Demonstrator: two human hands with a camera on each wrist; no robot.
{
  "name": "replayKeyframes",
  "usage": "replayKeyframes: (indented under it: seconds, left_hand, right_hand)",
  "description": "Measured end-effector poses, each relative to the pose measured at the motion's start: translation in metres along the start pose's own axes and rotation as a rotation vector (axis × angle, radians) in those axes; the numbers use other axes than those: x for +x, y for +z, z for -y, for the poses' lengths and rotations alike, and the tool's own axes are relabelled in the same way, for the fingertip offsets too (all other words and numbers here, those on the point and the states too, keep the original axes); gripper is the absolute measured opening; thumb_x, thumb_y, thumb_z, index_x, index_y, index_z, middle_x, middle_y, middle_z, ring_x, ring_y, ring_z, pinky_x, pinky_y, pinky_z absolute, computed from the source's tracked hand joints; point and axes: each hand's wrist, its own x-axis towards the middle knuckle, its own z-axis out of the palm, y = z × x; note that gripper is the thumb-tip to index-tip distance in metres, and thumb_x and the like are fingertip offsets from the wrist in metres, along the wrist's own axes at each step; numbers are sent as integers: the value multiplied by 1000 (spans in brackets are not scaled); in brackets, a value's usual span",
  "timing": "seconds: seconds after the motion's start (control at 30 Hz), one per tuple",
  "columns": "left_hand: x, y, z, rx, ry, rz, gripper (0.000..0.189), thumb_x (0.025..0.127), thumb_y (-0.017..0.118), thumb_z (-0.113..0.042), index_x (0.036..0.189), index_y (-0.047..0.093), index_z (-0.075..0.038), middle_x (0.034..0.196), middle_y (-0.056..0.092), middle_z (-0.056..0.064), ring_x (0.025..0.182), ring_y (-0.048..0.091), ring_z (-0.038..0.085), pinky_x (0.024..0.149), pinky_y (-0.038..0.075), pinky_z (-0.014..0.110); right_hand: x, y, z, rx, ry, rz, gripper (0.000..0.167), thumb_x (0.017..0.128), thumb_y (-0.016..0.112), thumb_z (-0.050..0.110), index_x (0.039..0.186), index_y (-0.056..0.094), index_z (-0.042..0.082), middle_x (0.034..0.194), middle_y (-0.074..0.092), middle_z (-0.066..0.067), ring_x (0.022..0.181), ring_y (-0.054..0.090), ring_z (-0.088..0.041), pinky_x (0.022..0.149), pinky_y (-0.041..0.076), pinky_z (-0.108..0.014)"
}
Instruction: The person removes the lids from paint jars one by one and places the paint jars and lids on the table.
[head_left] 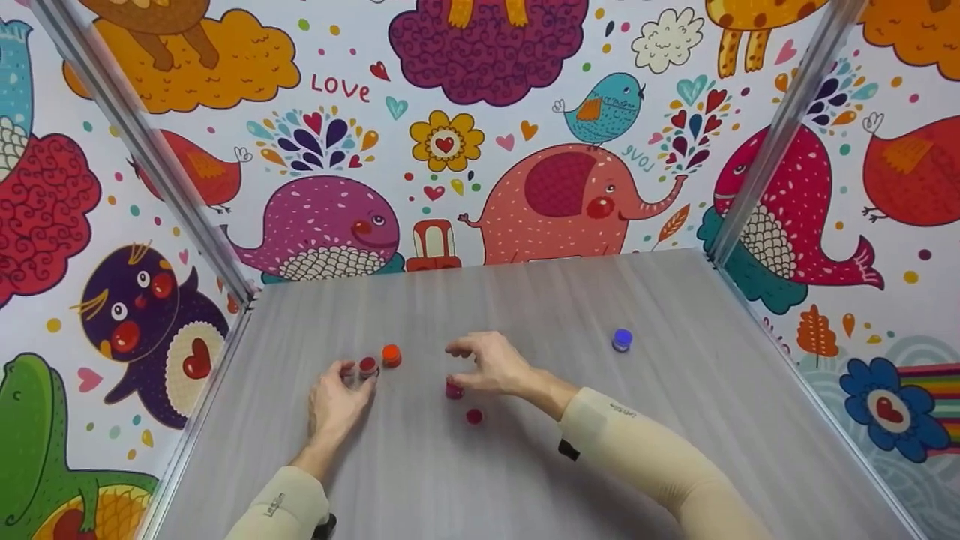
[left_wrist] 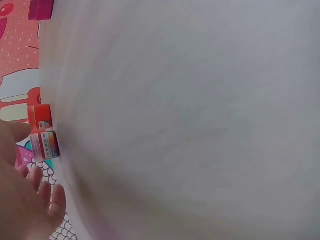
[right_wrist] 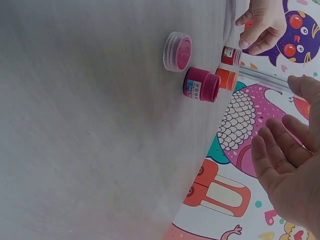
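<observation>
My left hand (head_left: 337,397) is at a red paint jar (head_left: 367,366), thumb and fingers apart on either side of it. In the left wrist view the fingers do not close on this jar. Directly beside it stands an orange paint jar (head_left: 391,355). My right hand (head_left: 495,365) hovers over a magenta paint jar (right_wrist: 201,85), its fingers spread and holding nothing. The magenta jar has no lid on it and is partly hidden by the hand in the head view. A clear-rimmed lid with a magenta inside (right_wrist: 177,51) lies on the table near it.
A blue-capped jar (head_left: 622,340) stands alone to the right on the grey table (head_left: 525,480). Printed cartoon walls (head_left: 450,75) enclose the back and sides, with metal posts (head_left: 142,150) at the corners.
</observation>
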Motion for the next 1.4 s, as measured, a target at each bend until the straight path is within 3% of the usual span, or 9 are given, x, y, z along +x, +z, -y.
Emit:
replayKeyframes:
  seconds: [0.3, 0.57, 0.97, 1.2, 1.4]
  left_hand:
    - [7, 7, 3, 33, 15, 1, 51, 90, 90, -25, 130, 73, 3, 125, 78, 26, 125, 66, 48, 113, 47, 61]
    - [12, 9, 3, 54, -28, 42, 60, 90, 89, -26, 138, 71, 5, 129, 76, 28, 132, 63, 51, 118, 45, 65]
    - [20, 20, 2, 67, -37, 34, 58, 86, 94, -24, 133, 76, 2, 129, 80, 27, 127, 69, 52, 114, 49, 65]
    - [20, 21, 2, 79, -34, 27, 51, 89, 92, -23, 130, 77, 3, 128, 80, 27, 128, 68, 52, 114, 47, 65]
    - [19, 22, 4, 86, -19, 8, 44, 92, 89, -24, 125, 78, 4, 121, 82, 26, 118, 66, 49, 104, 43, 59]
  right_hand:
    - [6, 4, -1, 0, -1, 11, 41, 99, 86, 30, 133, 80, 9, 126, 84, -10, 117, 78, -24, 102, 66, -44]
    - [13, 7, 2, 15, 23, 29, 42, 100, 85, 32, 135, 79, 10, 127, 84, -8, 118, 77, -23, 104, 65, -43]
    - [19, 13, 4, 23, 56, 44, 43, 102, 84, 32, 138, 78, 10, 132, 82, -12, 121, 76, -24, 106, 64, -44]
    - [18, 16, 2, 26, 63, 60, 42, 101, 85, 30, 138, 78, 12, 131, 82, -11, 121, 76, -23, 106, 64, -43]
    - [19, 16, 2, -15, 28, 53, 40, 100, 85, 29, 136, 79, 11, 128, 84, -11, 117, 78, -22, 105, 65, -41]
